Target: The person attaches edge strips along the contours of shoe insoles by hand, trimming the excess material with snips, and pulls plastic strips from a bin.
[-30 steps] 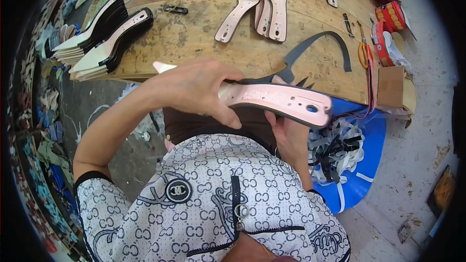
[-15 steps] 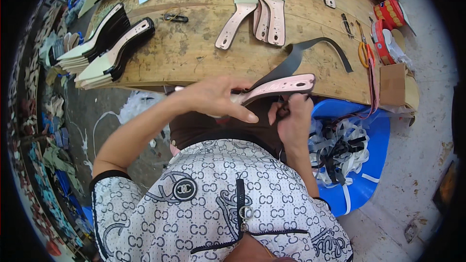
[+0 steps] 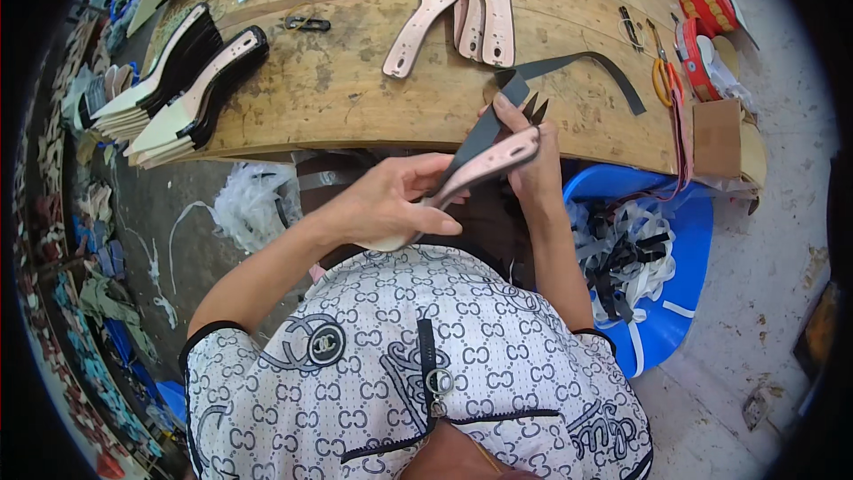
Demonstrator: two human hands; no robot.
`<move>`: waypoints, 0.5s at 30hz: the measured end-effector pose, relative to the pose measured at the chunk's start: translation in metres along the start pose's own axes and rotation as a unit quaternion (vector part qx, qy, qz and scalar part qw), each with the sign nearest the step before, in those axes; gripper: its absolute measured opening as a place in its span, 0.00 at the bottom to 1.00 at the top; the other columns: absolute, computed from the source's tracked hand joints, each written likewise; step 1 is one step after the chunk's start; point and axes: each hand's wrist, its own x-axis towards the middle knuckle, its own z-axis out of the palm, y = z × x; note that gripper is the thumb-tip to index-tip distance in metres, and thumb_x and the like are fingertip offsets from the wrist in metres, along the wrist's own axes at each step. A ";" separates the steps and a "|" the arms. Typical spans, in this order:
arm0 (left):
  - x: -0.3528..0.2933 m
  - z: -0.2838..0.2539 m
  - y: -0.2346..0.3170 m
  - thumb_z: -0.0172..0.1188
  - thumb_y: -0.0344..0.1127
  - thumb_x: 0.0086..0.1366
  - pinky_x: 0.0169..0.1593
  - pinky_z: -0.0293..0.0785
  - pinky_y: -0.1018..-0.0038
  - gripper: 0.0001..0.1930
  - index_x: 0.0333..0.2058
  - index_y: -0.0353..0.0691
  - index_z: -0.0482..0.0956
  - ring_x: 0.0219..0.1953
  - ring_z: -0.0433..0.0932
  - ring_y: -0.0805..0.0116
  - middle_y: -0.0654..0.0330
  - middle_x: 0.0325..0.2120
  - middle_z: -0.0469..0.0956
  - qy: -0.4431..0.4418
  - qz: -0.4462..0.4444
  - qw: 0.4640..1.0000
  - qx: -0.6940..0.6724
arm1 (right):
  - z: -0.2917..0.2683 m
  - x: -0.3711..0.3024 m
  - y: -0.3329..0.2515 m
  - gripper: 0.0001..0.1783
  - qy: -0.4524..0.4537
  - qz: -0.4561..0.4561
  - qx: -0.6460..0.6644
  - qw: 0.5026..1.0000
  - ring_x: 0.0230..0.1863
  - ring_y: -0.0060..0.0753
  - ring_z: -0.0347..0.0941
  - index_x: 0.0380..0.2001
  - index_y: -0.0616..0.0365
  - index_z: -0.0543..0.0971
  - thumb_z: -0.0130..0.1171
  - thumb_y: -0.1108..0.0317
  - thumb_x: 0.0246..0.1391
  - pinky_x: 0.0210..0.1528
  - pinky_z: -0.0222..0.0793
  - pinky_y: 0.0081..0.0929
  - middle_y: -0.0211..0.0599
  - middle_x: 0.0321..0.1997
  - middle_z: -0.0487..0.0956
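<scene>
My left hand [image 3: 386, 200] is closed round a shoe insole [image 3: 490, 164] with a pink heel part and dark edging, held above my lap at the table's front edge. A dark strip [image 3: 482, 135] runs up from the insole's edge, and its loose end curls over the table to the right. My right hand [image 3: 538, 173] is closed beside the insole's heel end, thumb against the strip. From that hand stick out the pointed black blades of small snips [image 3: 537, 110]; their grip is hidden in the palm.
On the wooden table [image 3: 346, 107] lie more insoles [image 3: 487, 22], with dark-edged stacks [image 3: 200, 111] at left. Orange-handled scissors [image 3: 661, 82], red ribbon rolls [image 3: 700, 58] and a cardboard box [image 3: 716, 138] are at right. A blue tub [image 3: 689, 302] holds strip scraps.
My right hand has risen from below the insole to the strip, and the snips' blades now show. The insole has moved slightly left and tilts more steeply. The view has shifted a little.
</scene>
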 end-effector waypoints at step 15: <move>0.017 -0.024 0.000 0.63 0.43 0.59 0.52 0.68 0.75 0.31 0.58 0.34 0.67 0.49 0.72 0.73 0.54 0.46 0.76 0.038 0.026 0.967 0.249 | 0.008 -0.006 -0.009 0.14 -0.075 0.011 0.341 0.937 0.29 0.43 0.69 0.26 0.61 0.71 0.46 0.61 0.58 0.41 0.67 0.37 0.44 0.21 0.73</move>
